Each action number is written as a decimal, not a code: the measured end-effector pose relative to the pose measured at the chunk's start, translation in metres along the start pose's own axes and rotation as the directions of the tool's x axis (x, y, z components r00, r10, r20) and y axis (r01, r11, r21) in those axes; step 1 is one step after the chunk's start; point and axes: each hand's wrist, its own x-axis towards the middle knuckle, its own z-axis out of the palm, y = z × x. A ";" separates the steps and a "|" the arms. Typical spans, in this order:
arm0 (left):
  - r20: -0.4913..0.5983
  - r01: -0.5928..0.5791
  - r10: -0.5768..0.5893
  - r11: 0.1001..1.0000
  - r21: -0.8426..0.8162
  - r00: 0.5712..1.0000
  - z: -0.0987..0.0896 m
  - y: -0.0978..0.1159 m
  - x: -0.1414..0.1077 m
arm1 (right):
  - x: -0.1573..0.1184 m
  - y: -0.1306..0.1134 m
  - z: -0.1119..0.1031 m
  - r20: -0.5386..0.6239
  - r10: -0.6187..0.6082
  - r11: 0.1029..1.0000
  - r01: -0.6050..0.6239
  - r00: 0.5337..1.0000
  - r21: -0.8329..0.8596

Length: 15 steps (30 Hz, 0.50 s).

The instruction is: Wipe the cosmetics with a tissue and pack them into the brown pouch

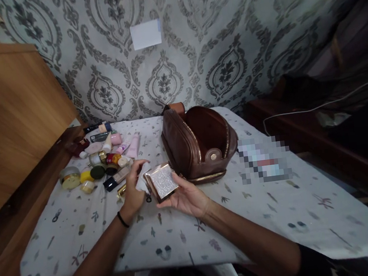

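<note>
Nearest, in front of the brown bag (181, 154), the right hand (189, 198) grips a gold-edged case (163, 181), thumb on its sparkling top and fingers beneath. Should that thumb ease off, the smooth metal edges might let the case slip onto the patterned tablecloth (170, 242). A careless swing of the left hand (133, 192) could also knock the gold tube (122, 190) just beside it and set it rolling, since it looks round.

The case lies between the two hands, at the front left of the bag, tilted and raised in the right palm. The left hand's fingers curl around a white piece (143, 173) close against the case's left edge; it may be tissue or cloth, though the blur makes that hard to settle.

The bag itself gapes, its zipped mouth open. To its left lie a black-capped bottle (117, 179), jars (70, 179) and, farther back, a pink tube (134, 145). Well behind and above the bag, a white card (146, 34) shows against the patterned wall (163, 80).
</note>
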 end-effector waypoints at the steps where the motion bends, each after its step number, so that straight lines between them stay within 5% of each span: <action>1: 0.045 0.036 -0.033 0.998 -0.054 0.998 0.002 0.002 -0.001 | 0.001 0.002 -0.002 -0.016 -0.004 1.000 0.004 1.000 -0.027; 6: 0.199 0.194 -0.140 0.940 -0.280 0.970 0.008 0.007 -0.003 | 0.007 0.011 -0.007 -0.079 -0.034 0.990 0.022 0.996 -0.143; 10: 0.199 0.219 -0.153 0.902 -0.371 0.968 0.008 0.006 0.001 | 0.008 0.017 -0.005 -0.144 -0.095 0.980 0.067 0.985 -0.186; 15: 0.138 0.181 -0.152 0.957 -0.226 0.979 0.008 0.003 0.002 | 0.006 0.025 0.002 -0.126 -0.123 0.970 0.092 0.984 -0.226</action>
